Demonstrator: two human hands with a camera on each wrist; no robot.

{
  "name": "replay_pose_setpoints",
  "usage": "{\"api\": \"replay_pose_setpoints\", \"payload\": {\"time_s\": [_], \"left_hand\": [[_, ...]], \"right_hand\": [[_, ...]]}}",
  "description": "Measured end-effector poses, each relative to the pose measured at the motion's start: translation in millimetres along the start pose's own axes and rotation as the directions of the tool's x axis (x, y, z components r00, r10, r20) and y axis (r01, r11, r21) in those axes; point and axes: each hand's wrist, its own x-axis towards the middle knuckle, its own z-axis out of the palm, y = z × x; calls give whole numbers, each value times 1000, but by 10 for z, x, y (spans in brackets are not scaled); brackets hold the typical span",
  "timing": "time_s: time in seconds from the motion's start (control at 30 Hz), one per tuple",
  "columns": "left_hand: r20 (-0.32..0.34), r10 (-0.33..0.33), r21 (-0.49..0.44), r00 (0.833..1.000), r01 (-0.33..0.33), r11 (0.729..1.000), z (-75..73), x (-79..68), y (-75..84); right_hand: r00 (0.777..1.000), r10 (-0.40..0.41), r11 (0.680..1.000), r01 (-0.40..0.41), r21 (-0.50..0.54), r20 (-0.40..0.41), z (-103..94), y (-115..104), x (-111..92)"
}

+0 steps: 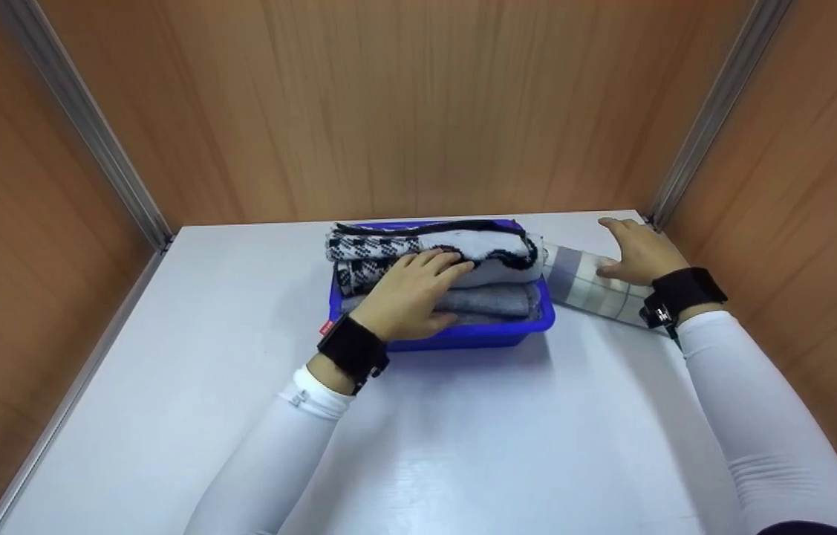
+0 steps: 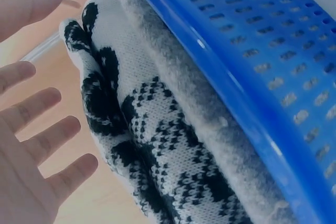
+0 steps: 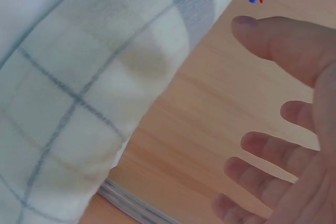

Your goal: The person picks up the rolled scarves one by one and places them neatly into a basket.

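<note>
A blue plastic basket (image 1: 463, 341) holds a folded black-and-white knit cloth (image 1: 496, 239) on top of a grey fuzzy cloth (image 1: 496, 300). My left hand (image 1: 405, 299) hovers over the front of the basket, fingers spread; the left wrist view shows it apart from the knit (image 2: 157, 124). To the basket's right lies a rolled or folded plaid cloth (image 1: 578, 281), cream with grey-blue lines. Above its right part is my right hand (image 1: 642, 255), thumb and fingers spread. In the right wrist view a gap separates those fingers from the plaid cloth (image 3: 89, 87).
The white tabletop (image 1: 225, 357) stretches in front and to the left. Wooden panels stand at the back (image 1: 403, 111), left and right, with metal strips at the corners. A small red tag (image 1: 326, 328) sits at the basket's left front corner.
</note>
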Motion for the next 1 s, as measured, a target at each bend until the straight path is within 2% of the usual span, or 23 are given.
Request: {"api": "replay_pose_setpoints", "payload": {"time_s": [0.4,0.77,1.0], "left_hand": [[-29,40,18,999,-39,999,53,-5,139],[37,38,18,999,-39,999,105,13,248],[31,68,45,997,-69,997,137,30,292]], "right_hand": [[998,51,998,-52,22,46,80,294,-96],[985,121,990,-128,52,124,267,565,-167],[983,112,993,-117,28,146,380,667,-179]]}}
